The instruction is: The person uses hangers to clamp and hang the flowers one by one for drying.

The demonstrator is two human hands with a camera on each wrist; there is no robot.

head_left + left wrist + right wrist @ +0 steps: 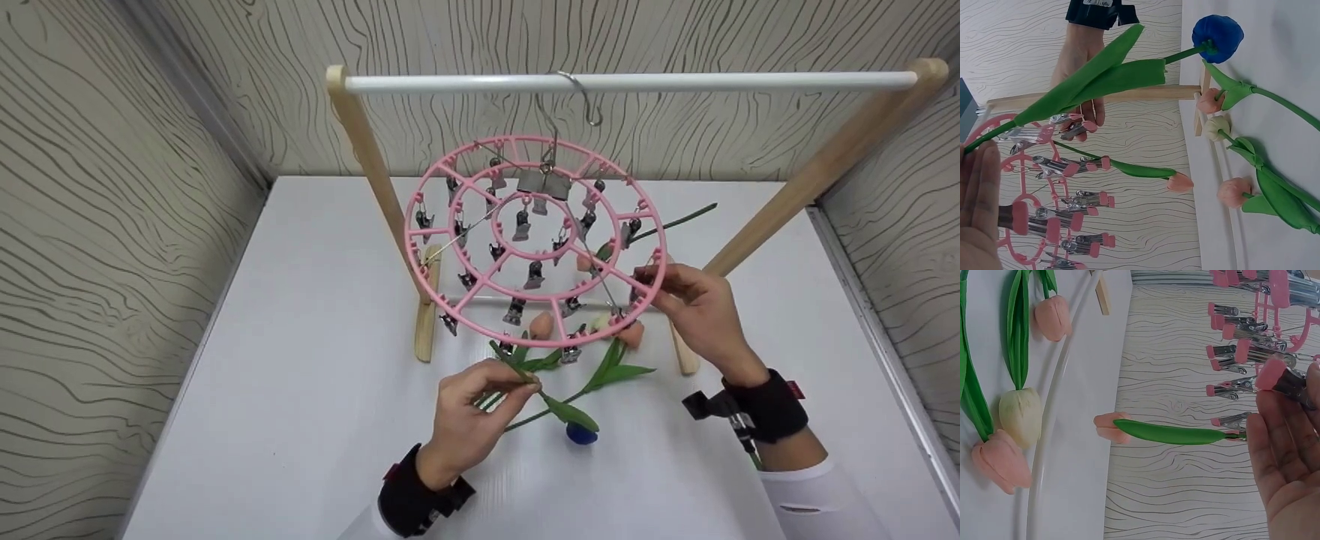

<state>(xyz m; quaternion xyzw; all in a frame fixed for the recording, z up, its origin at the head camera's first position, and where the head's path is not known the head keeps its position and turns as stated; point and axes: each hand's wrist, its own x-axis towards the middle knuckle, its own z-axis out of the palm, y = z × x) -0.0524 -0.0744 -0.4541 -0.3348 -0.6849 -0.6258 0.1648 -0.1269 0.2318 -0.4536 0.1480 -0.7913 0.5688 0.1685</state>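
Your left hand (471,414) pinches the blue tulip (571,414) by its stem, bloom down, in front of the pink round clip hanger (534,257). Two pink tulips (1002,461) and a cream tulip (1019,417) lie on the table (337,420). Your right hand (705,311) pinches a clip (1292,384) at the hanger's right edge. Farther back, another pink tulip (1168,432) hangs bloom-down beneath the white rail (465,84).

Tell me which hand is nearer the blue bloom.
Left. The left hand pinches the stem of the blue bloom, a little apart from the petals; the right hand is farther off, holding a clip at the pink hanger's right side.
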